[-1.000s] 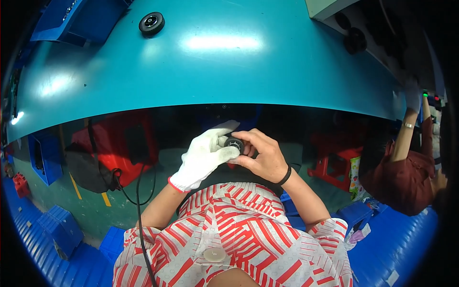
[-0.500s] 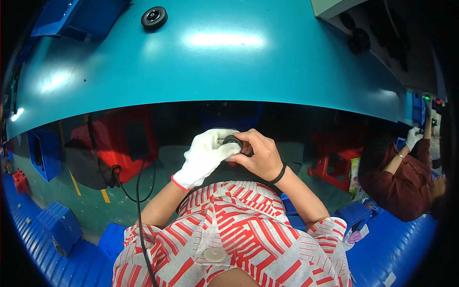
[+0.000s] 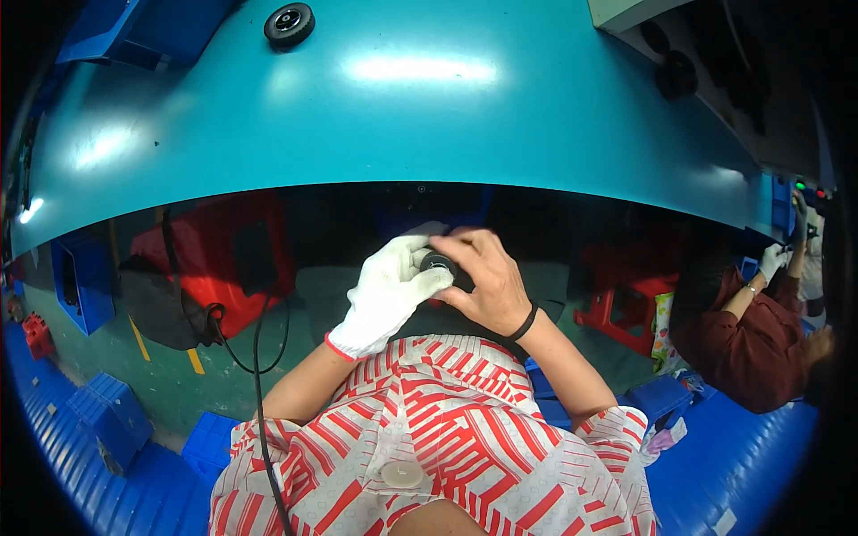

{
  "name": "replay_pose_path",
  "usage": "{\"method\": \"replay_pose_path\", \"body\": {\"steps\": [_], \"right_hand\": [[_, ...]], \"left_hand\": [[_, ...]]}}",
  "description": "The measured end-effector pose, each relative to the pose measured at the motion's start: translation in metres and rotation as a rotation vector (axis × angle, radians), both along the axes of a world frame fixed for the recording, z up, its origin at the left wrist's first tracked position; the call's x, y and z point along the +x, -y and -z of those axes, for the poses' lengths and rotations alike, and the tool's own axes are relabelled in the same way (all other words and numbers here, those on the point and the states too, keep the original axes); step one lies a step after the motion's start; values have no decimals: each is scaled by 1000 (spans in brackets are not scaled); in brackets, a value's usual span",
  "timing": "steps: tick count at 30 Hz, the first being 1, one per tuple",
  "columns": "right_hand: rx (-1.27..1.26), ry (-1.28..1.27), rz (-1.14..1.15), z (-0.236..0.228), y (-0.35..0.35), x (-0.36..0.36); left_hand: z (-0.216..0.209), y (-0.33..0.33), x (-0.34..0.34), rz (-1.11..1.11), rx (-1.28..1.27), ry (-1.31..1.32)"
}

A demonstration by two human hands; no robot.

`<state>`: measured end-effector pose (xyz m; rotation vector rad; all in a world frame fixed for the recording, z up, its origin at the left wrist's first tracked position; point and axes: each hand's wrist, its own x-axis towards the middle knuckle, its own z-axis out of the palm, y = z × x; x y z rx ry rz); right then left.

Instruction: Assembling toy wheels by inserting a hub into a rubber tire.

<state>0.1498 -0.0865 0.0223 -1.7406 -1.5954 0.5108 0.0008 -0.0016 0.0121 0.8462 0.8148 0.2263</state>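
Observation:
Between both hands, above my lap and in front of the table edge, is a small black wheel [image 3: 439, 263]; much of it is covered by fingers. My left hand [image 3: 386, 293], in a white knit glove with a red cuff, grips it with the thumb across its face. Bare, with a black band at the wrist, my right hand [image 3: 490, 284] closes on the wheel's right side, thumb below and fingers over the top. Another black wheel [image 3: 289, 26] with a dark hub lies at the far left of the blue-green table [image 3: 429, 125].
A blue bin [image 3: 147, 34] sits at the table's far left corner. Red stools [image 3: 201, 255] stand under the table. A black cable [image 3: 259, 393] hangs past my left arm. At the right, a co-worker in a dark red top [image 3: 755, 348] works with a white-gloved hand.
My right fingers have shifted up and over the top of the wheel, slightly blurred. The wheel's face has turned a little, and both hands stay together in the same area.

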Motion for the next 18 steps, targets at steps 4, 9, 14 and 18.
{"method": "replay_pose_path", "body": {"steps": [4, 9, 14, 18], "right_hand": [[66, -35, -16, 10, 3, -2], [20, -61, -2, 14, 7, -5], [-68, -140, -181, 6, 1, 8], [-17, -227, 35, 5, 1, 1]], "left_hand": [[-9, -7, 4, 71, 128, -58], [-15, -18, 7, 154, 80, -94], [-23, -34, 6, 438, 239, -135], [-7, -8, 7, 1, -50, 55]]}}
